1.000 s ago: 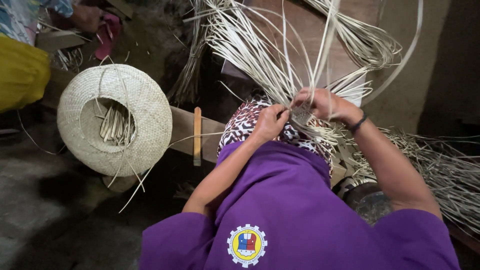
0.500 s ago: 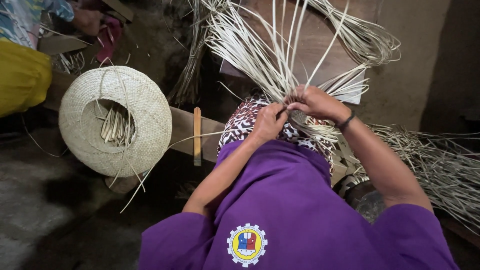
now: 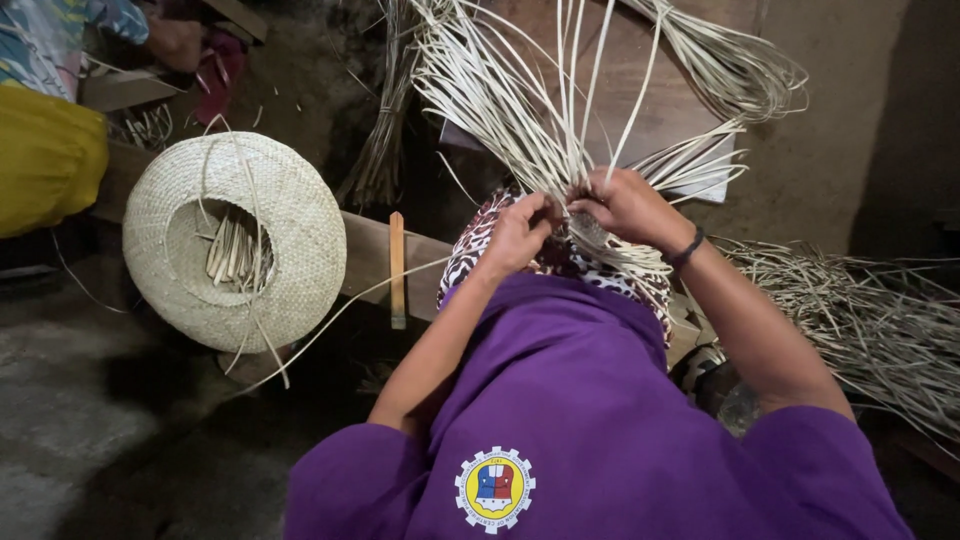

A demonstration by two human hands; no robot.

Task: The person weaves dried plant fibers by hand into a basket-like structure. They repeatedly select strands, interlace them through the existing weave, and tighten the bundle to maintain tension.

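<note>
Your left hand (image 3: 520,235) and right hand (image 3: 625,205), arms bent inward over your lap, pinch the pale weaving strips (image 3: 520,110) where they gather; loose ends fan upward. A woven hat (image 3: 290,215) lies to your left.

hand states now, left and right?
Left hand: closed, pinching the pale straw strips at the woven start.
Right hand: closed, gripping the same strips from the other side.
</note>
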